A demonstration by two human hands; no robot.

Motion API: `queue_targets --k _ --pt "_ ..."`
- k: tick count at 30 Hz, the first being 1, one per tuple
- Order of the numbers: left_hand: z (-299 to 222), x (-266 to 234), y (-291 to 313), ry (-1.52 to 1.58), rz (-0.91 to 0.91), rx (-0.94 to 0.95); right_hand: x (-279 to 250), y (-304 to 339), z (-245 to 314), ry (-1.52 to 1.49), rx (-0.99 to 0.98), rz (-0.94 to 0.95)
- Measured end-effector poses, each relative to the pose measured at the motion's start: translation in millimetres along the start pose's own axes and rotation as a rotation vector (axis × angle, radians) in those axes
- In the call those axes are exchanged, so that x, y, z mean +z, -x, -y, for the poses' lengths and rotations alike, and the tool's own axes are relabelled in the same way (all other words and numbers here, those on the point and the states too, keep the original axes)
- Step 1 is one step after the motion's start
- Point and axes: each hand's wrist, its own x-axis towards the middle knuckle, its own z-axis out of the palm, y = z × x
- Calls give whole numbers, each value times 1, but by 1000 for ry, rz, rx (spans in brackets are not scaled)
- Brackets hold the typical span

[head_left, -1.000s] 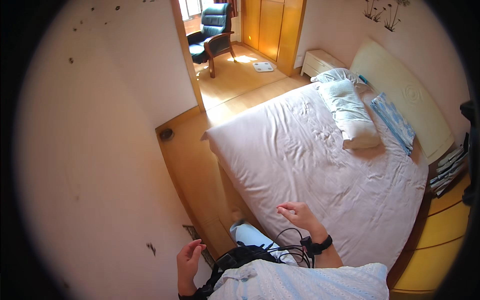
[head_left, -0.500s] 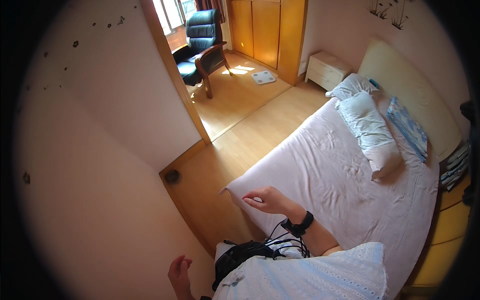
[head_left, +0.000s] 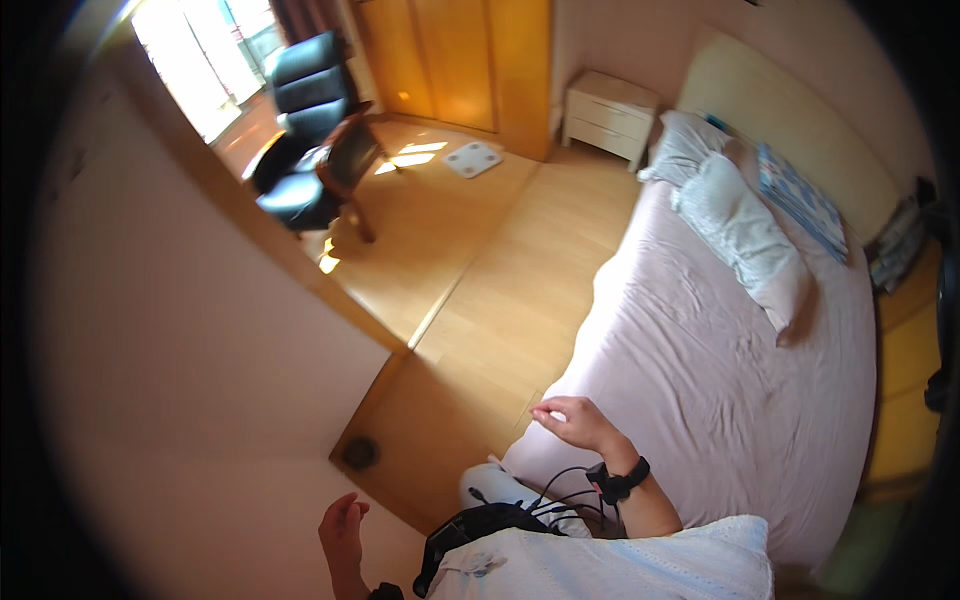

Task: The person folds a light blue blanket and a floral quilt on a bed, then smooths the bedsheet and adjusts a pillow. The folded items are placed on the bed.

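My right hand [head_left: 577, 420] hangs in the air over the near-left edge of the bed [head_left: 680, 400]. Its fingers are loosely bent, thumb apart from them, with nothing between. A black wrist strap [head_left: 620, 483] with a small device circles that wrist, and black cables [head_left: 570, 500] run beside it to a black waist bag [head_left: 480, 532]. Lower left, by the pale wall, my left hand [head_left: 343, 527] is raised, empty, with its fingers slightly curled and parted. A dark band [head_left: 385, 592] shows on the left wrist.
Pillows [head_left: 740, 235] and a folded blue-patterned cloth [head_left: 800, 200] lie toward the headboard [head_left: 790, 130]. A white nightstand [head_left: 610, 115] stands beyond. Wood floor [head_left: 510, 270] runs past a doorway edge to a white scale [head_left: 472, 159] and black armchair [head_left: 310, 130]. A dark round object [head_left: 360, 453] sits by the wall corner.
The view has turned and come forward; the armchair and scale now sit farther left and the floor beside the bed shows more. Both hands stay raised and empty.
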Motion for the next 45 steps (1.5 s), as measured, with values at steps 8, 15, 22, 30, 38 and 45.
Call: queue_targets --k 8,15,22,30,38,45 --pt "-89 93 -197 -103 500 243 -49 -71 -20 -127 235 -339" --pt "-137 200 -369 -13 633 146 -145 -196 -35 -76 298 -502" --pt "-188 321 -500 52 762 134 -248 -298 -47 -115 336 -598" --pt "-243 479 -630 -2 934 130 -361 -416 -128 -224 312 -618" --pt "-365 689 -782 -56 1020 275 -474 -516 -185 -560 602 -1017" --pt "-430 878 -827 -303 1431 425 -519 -561 -260 -869 561 -1186"
